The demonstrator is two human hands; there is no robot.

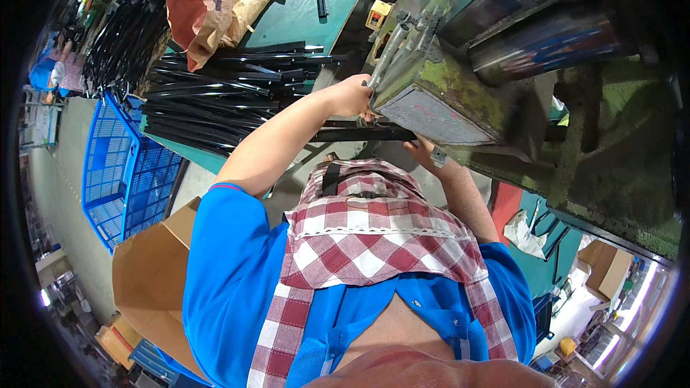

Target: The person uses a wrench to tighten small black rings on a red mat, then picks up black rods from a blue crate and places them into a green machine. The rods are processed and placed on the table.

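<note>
My left hand point(351, 96) is at the near left edge of the green machine's head point(460, 100), its fingers curled and partly hidden by the metal. What they grip is hidden. Just below it, a long black tube point(359, 133) runs sideways under the machine's head. At the tube's right end my right hand point(430, 155) has its thumb and fingers closed on it, beside a small metal bracket point(438, 156). More black tubes point(223, 93) lie in a thick pile on the green table point(345, 0), left of my left hand.
An open brown paper sack point(201, 18) sits atop the pile. A blue plastic crate point(118, 172) and a cardboard box point(154, 280) stand at my left. Big dark cylinders point(546, 43) rise on the machine at right. White cloth or paper point(527, 233) lies on a green surface at lower right.
</note>
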